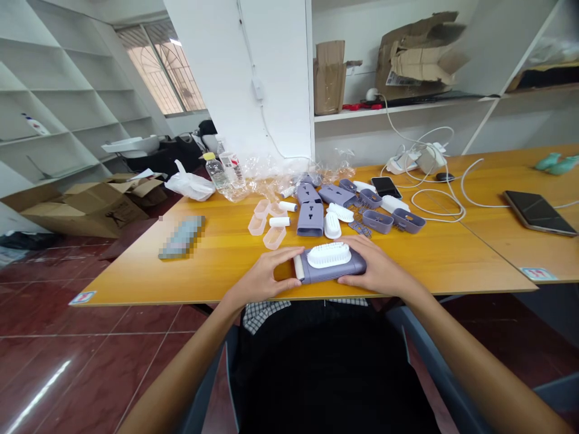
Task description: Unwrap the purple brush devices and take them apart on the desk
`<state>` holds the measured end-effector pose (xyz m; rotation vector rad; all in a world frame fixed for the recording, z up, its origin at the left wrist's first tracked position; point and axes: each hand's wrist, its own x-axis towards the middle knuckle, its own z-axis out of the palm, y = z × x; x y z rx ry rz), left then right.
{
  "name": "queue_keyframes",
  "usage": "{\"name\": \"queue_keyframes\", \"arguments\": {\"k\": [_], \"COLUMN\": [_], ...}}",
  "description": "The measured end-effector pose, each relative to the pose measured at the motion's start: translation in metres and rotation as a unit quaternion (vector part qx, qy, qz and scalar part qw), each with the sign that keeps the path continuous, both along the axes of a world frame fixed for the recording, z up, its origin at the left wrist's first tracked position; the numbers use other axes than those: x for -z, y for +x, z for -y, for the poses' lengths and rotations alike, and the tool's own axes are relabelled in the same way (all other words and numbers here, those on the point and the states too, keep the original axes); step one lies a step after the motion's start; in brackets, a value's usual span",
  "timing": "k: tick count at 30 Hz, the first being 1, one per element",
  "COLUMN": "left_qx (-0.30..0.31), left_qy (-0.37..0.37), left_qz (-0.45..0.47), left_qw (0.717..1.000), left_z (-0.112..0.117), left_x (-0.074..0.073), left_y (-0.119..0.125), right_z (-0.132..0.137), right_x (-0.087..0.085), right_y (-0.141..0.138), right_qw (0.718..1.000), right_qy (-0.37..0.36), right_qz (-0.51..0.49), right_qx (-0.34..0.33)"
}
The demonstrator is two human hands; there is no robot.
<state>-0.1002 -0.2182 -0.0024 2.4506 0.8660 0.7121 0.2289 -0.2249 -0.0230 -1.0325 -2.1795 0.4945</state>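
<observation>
Near the front edge of the table lies a purple cleaning brush (335,275) with a white oval bristle head (329,255) facing up and a pale roller (299,267) at its left end. My left hand (266,274) pinches that left end between thumb and fingers. Around the right end, my right hand (373,265) closes with its thumb at the near side. Just beyond lie purple housings (310,218), white brush heads (333,225), white rollers (279,222) and clear pinkish covers (274,237).
Several purple trays (378,221) sit at the back right, near a phone (386,187) and white cables (436,199). A pixelated flat object (181,237) lies on the left. Bottles (216,172) and a plastic bag (192,187) stand behind; a tablet (538,212) rests far right.
</observation>
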Motion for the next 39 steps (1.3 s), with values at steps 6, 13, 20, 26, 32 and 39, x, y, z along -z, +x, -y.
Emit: {"name": "queue_keyframes", "arguments": {"k": [6, 13, 20, 26, 32, 39], "left_qx": [0.014, -0.031, -0.038, -0.017, -0.032, -0.052], "left_qy": [0.009, -0.002, -0.013, -0.026, -0.015, 0.025], "left_qz": [0.031, 0.038, 0.026, 0.04, 0.061, 0.046], "left_qw": [0.999, 0.999, 0.999, 0.999, 0.997, 0.997], "left_z": [0.003, 0.008, 0.011, 0.007, 0.007, 0.007], "left_x": [-0.002, 0.003, 0.0, -0.002, 0.0, -0.001], "left_y": [0.001, 0.0, 0.005, 0.003, 0.003, 0.0], "right_z": [0.0, 0.0, 0.0, -0.002, -0.002, -0.004], "right_x": [0.005, 0.006, 0.005, 0.003, 0.004, 0.008], "right_y": [0.002, 0.004, 0.003, 0.002, 0.001, 0.001], "right_qw": [1.0, 0.999, 1.0, 1.0, 1.0, 0.999], "right_qy": [-0.015, -0.028, -0.022, -0.016, -0.012, -0.004], "right_qz": [-0.004, 0.004, 0.0, -0.008, -0.017, -0.021], "right_qx": [-0.012, -0.028, -0.022, -0.026, 0.01, 0.041]}}
